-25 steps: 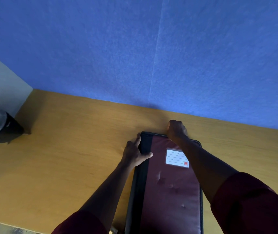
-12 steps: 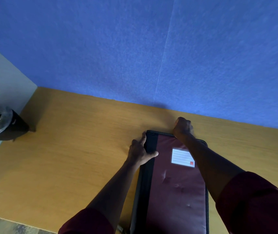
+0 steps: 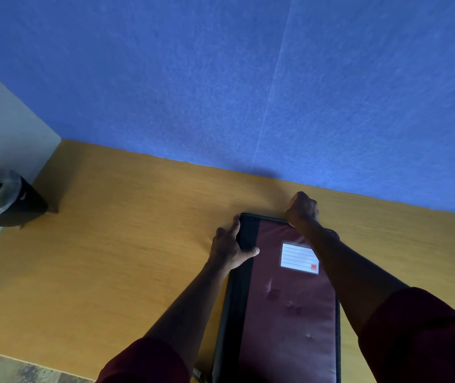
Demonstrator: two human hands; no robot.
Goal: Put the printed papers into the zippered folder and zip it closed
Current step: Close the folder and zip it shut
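A flat, rectangular maroon fabric zippered folder with a black spine strip down its left side lies closed on the orange-brown wood-grain surface, its long side running from the near edge toward the far blue wall. Its cover is soft and slightly dimpled; whatever is inside cannot be seen. A dark zipper track runs along its far and right edges.

On the far part of the cover sits a small white ruled label card in a clear pocket, with a tiny red square at its near right corner; the lines are blank and the mark on the red square is too small to read.

The left hand rests on the far left corner of the folder, fingers straight along the black spine edge and thumb laid across the cover. The right hand is at the far edge of the folder, fingers curled tight into a fist at the zipper line; whether they pinch a zipper pull cannot be told.

At the far left, a round dark plant pot holding a few green leaves stands against a pale wall. The textured blue felt-like wall panel shows a faint vertical seam.
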